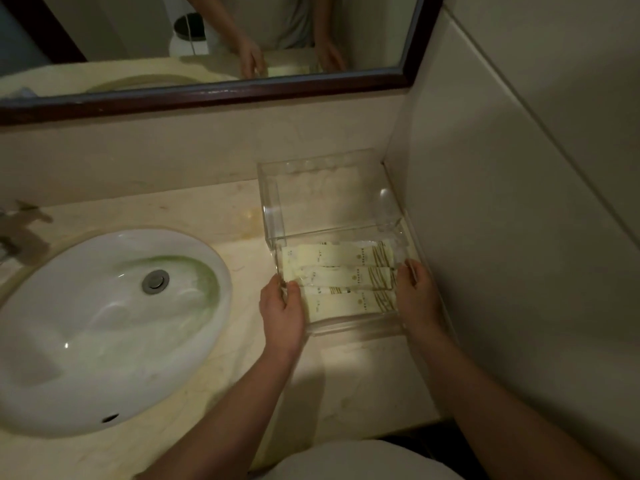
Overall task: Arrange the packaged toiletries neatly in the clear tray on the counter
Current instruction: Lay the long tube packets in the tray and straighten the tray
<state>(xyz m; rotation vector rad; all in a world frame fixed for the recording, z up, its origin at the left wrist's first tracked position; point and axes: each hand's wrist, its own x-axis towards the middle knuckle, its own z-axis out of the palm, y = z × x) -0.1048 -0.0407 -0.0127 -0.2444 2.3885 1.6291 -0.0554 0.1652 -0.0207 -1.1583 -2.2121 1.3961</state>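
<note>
A white sink (104,323) is filling the lower left of the frame, with one metal drain (155,281) in its bowl and one faucet (20,230) showing at the left edge (it is dim and partly cut off). One mirror (207,46) in a dark frame is running along the top, and it is reflecting two forearms and hands. A pale wall (519,237) is standing close along the right side, just beside the tray.

The clear tray (353,328) is sitting on the beige counter (346,375) in the centre right of the frame. Its upper part is lying bare, and its lower part is holding the packets (332,275): three pale yellow ones are lying flat side by side, long sides touching (an edge above them may be a fourth, I cannot tell).

The left hand (282,310) is gripping the tray's left wall, with its fingers curled round the rim. The right hand (417,296) is gripping the right wall with fingers curled in the same way, squeezed between tray and wall.
</note>
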